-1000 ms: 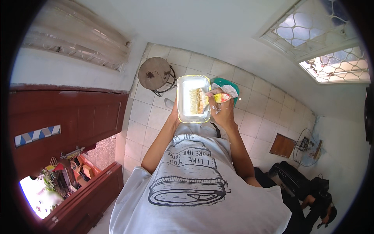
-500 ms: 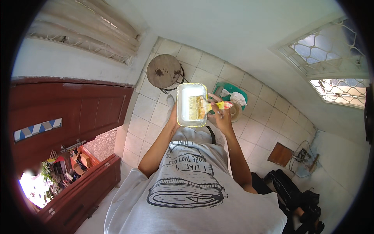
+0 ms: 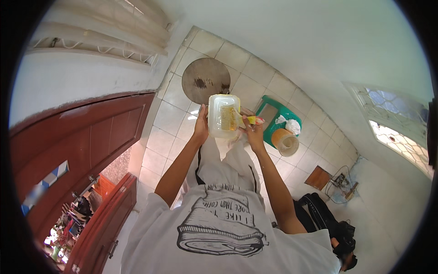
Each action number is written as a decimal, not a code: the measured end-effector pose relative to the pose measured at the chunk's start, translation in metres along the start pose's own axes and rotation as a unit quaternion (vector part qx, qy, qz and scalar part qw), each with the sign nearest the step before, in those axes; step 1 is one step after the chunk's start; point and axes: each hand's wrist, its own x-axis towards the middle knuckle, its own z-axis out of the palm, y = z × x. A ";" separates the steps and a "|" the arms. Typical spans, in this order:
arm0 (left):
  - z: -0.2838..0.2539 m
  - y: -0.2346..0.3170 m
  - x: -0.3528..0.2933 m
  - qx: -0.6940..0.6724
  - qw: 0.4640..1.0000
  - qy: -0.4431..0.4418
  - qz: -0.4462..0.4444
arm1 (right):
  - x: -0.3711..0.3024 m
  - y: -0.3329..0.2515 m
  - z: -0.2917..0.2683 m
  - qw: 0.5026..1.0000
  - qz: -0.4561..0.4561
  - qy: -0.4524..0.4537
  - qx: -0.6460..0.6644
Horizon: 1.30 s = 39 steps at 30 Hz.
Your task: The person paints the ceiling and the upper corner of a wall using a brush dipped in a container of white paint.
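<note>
Still pinching the yellow-handled paintbrush with the right hand, not yet lifting it clear of the white tub clasped in the left hand. Now holding both seemingly lower, with the round pot off to the right in full view.

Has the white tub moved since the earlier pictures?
Yes. Judged against the round stool, the white tub has shifted left in view, now overlapping the seat's lower-right edge; the camera moved too, so part may be viewpoint.
</note>
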 end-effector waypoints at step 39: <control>-0.204 0.023 0.274 0.224 0.967 0.119 0.024 | 0.309 0.195 0.128 0.981 0.174 0.029 -0.075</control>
